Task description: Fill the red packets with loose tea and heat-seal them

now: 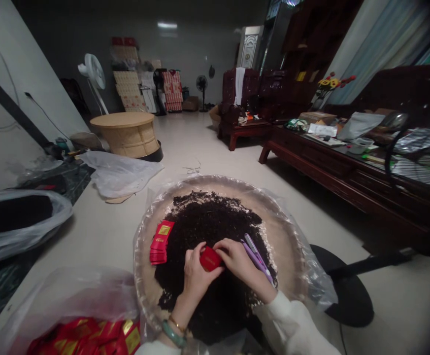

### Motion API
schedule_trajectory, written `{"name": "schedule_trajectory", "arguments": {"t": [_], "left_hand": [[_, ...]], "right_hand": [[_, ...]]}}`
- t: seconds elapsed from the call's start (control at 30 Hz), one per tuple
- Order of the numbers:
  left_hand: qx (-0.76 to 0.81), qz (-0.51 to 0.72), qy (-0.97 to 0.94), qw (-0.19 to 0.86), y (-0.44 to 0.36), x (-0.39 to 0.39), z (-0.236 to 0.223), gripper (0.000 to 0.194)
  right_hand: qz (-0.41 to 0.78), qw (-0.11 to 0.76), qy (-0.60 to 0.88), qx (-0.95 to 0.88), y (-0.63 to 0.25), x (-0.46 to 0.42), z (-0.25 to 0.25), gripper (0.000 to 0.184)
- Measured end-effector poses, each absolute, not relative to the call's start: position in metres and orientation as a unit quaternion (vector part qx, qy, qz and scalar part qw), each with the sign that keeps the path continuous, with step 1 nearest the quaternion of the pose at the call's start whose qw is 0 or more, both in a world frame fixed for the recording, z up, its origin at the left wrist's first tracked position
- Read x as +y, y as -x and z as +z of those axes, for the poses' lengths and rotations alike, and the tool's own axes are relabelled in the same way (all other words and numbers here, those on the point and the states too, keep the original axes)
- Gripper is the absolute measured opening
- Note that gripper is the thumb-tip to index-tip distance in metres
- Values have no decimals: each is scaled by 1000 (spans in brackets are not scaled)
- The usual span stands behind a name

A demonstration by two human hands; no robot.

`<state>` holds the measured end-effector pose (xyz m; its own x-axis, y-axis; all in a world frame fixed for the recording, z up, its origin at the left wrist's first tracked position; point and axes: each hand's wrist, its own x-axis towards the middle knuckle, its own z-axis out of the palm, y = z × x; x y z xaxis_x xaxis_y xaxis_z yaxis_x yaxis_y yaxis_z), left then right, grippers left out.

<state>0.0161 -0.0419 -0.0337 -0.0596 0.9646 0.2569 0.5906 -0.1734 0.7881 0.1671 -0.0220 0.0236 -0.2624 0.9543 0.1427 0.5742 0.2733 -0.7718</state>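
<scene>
Above dark loose leaves [207, 217], both hands [199, 268] pinch a small, glossy red packet [210, 259] with faint gold lettering.

I had a round tray [290, 246] before me, with clear plastic [320, 286] around its rim. A dark heap [207, 217] covered its middle. Left of the heap, red packets [160, 244] overlapped in a row; on its right side lay a purple tool [257, 259].

dim indoor light, reflected streak glowing on the dark back wall [200, 49], soft glare on the pale floor [196, 143], plastic glinting along the round tray's rim [138, 236], right side blurred, edges stretched, corners darkened
</scene>
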Motion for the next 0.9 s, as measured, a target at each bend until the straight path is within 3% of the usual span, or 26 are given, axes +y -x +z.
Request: {"name": "schedule_trajectory", "arguments": {"t": [0.17,0.4,0.5,0.6,0.73,0.9], "left_hand": [[596,397,-629,302,-12,-41,-42,65],[576,382,-635,345,-8,-51,-55,69],[552,361,-655,369,2,-59,-53,71],[541,345,-677,362,10,-62,-51,55],[507,371,-696,349,11,-62,-49,24],[501,367,-691,369,7,-61,-44,22]], "right_hand": [[364,334,501,-710,-169,-22,19,15],[346,199,467,-789,-169,-43,14,11],[305,219,472,-798,-172,-53,10,12],[224,275,442,-824,-174,-59,13,16],[206,274,372,-863,-173,-63,28,19],[262,302,374,-837,-174,-63,45,25]]}}
